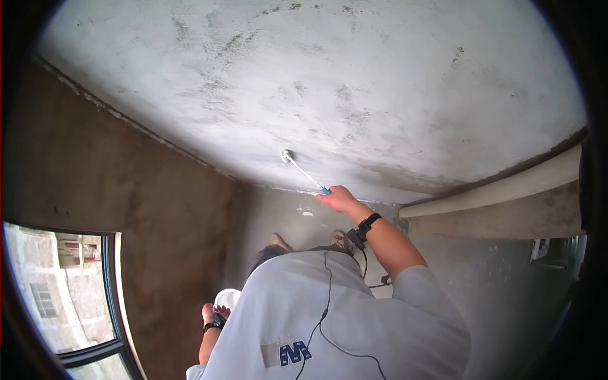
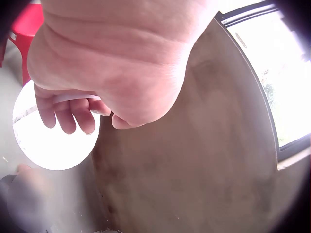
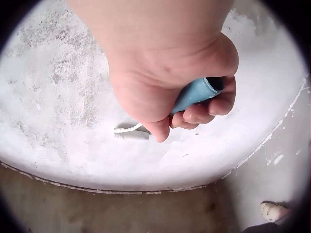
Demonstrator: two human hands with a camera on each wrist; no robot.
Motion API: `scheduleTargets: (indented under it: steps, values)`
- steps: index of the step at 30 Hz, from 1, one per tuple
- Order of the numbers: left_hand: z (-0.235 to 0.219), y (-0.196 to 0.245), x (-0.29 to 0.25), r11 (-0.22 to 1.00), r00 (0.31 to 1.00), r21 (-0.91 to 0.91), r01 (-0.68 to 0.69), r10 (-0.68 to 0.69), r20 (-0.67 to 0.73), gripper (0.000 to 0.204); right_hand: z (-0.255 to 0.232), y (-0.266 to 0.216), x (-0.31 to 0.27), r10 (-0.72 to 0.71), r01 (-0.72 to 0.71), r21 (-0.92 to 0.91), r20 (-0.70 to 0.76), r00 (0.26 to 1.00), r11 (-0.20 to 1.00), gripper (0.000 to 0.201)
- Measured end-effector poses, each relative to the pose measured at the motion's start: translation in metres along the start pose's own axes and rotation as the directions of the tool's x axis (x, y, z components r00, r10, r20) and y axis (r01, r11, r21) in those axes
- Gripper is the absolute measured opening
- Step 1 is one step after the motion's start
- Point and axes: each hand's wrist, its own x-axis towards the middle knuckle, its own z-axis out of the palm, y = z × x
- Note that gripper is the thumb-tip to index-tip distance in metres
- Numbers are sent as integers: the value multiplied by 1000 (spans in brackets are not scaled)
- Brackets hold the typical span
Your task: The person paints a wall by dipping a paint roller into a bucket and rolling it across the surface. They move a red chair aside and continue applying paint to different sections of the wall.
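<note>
My right hand (image 1: 339,197) grips the blue handle (image 3: 197,92) of a small paint roller, fingers and thumb wrapped round it (image 3: 194,116). The thin metal shaft runs up to the roller head (image 1: 286,155), which lies against the pale, patchy plastered wall (image 1: 316,76); the head (image 3: 131,135) also shows in the right wrist view. My left hand (image 1: 214,315) hangs low at my side and holds a round white container (image 2: 53,141), its fingers (image 2: 73,114) curled over the rim. The container's contents are washed out by glare.
A bare brown wall (image 1: 126,190) meets the pale one at a corner on the left, with a dark-framed window (image 1: 63,291) in it. A thick pipe (image 1: 494,190) runs along the right. My feet (image 1: 277,240) stand on concrete. A red stool (image 2: 26,24) is nearby.
</note>
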Motion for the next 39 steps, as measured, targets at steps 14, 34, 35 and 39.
scheduleTargets:
  steps: [14, 34, 35, 39]
  values:
    - [11, -64, 7, 998, 999, 34, 46, -46, 13, 15, -134, 204, -132, 298, -225, 360, -163, 941, 906, 38]
    - [142, -63, -59, 979, 980, 153, -132, 106, 168, 18, -200, 289, -226, 555, 33, 669, -643, 528, 743, 35]
    - [137, -57, -50, 981, 979, 158, -112, 82, 186, 18, -201, 290, -222, 554, 36, 669, -643, 528, 743, 35]
    - [133, -50, -47, 983, 987, 106, -149, 142, 76, 15, -200, 283, -210, 558, 114, 747, -580, 594, 655, 30]
